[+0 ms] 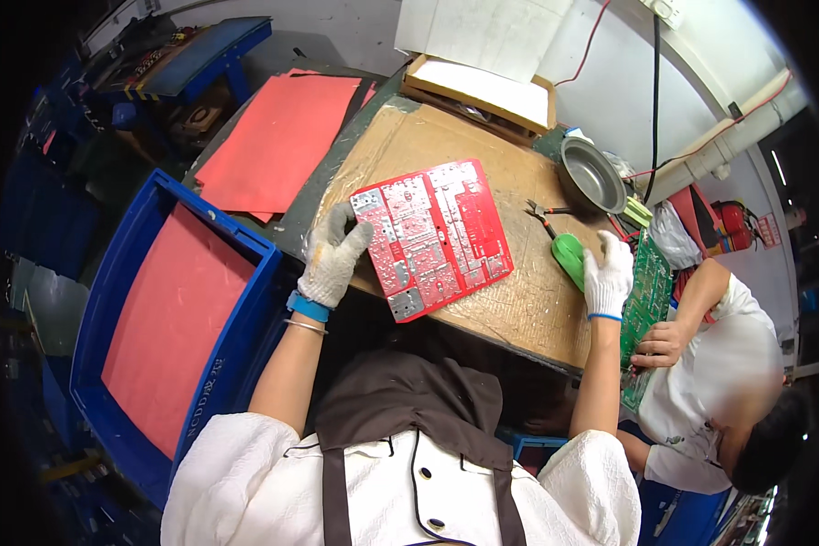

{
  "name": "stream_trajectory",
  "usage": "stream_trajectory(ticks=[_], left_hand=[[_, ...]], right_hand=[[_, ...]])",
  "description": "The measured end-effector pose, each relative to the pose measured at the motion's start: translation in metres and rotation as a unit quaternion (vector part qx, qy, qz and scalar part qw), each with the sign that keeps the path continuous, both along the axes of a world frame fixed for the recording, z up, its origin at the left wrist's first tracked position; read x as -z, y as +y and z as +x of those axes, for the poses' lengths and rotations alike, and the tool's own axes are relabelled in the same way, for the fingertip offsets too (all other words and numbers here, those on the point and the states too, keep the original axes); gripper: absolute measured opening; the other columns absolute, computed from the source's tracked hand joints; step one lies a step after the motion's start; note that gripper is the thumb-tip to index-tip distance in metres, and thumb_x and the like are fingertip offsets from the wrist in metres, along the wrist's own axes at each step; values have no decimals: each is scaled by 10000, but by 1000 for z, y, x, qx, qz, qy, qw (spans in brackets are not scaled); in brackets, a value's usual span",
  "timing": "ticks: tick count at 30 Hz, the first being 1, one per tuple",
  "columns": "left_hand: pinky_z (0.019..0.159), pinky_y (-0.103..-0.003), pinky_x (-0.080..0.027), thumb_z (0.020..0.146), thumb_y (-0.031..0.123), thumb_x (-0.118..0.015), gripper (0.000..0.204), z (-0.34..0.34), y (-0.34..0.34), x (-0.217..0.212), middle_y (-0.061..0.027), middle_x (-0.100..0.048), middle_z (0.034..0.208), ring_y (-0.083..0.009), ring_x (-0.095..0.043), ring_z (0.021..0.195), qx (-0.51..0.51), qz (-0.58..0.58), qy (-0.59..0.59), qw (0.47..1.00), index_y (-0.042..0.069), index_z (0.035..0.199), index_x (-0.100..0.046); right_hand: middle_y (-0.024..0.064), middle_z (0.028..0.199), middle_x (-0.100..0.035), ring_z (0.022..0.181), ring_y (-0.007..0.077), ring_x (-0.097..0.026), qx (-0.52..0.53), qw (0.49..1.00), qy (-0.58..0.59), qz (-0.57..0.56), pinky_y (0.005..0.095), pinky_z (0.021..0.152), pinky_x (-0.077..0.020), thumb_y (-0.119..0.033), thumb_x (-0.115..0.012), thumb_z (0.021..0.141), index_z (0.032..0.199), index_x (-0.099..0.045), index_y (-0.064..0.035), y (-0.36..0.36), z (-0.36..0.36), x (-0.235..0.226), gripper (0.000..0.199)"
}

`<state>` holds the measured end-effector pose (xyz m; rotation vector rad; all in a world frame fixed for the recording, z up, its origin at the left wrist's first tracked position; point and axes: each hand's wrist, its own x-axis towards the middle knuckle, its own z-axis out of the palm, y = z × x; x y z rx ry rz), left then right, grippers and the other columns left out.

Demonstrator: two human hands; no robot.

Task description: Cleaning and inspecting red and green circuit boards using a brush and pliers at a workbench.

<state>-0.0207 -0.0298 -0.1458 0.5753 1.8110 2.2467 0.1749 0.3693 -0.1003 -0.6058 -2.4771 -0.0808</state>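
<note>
My left hand, in a whitish knit glove with grey fingertips, grips the left edge of a red circuit board. The board is tilted over the front of the cardboard-covered bench, its face crowded with silvery solder points and metal patches. My right hand, in a white glove with a blue cuff, is at the bench's right side. Its thumb and forefinger look apart, beside a rounded green object whose kind I cannot make out. Small cutting pliers with black and orange handles lie just beyond that object.
Cardboard covers the bench. Pink sheets lie at far left; a blue bin with pink lining stands nearer. A shallow carton and metal bowl sit behind. At right, another person's hand holds a green circuit board.
</note>
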Motion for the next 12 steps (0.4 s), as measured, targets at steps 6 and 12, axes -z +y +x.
stream_trajectory(ticks=[6, 12], left_hand=[[1031, -330, -471, 992, 165, -689, 387, -1, -1, 0, -110, -674, 1209, -171, -605, 1132, 9, -3, -35, 999, -54, 1298, -594], [1035, -326, -464, 986, 151, -691, 333, -1, 2, -5, -98, -680, 1176, -169, -612, 1119, 14, -30, -23, 999, -47, 1243, -621]], right_hand=[[165, 1000, -653, 942, 358, -651, -78, 994, -68, -18, 444, 839, -519, -230, -706, 959, 1190, -673, -79, -13, 5, 12, 278], [167, 1245, -698, 1123, 313, -695, -96, 986, 26, -131, 383, 990, -530, -148, -696, 963, 1355, -629, -59, -21, 1, 3, 407]])
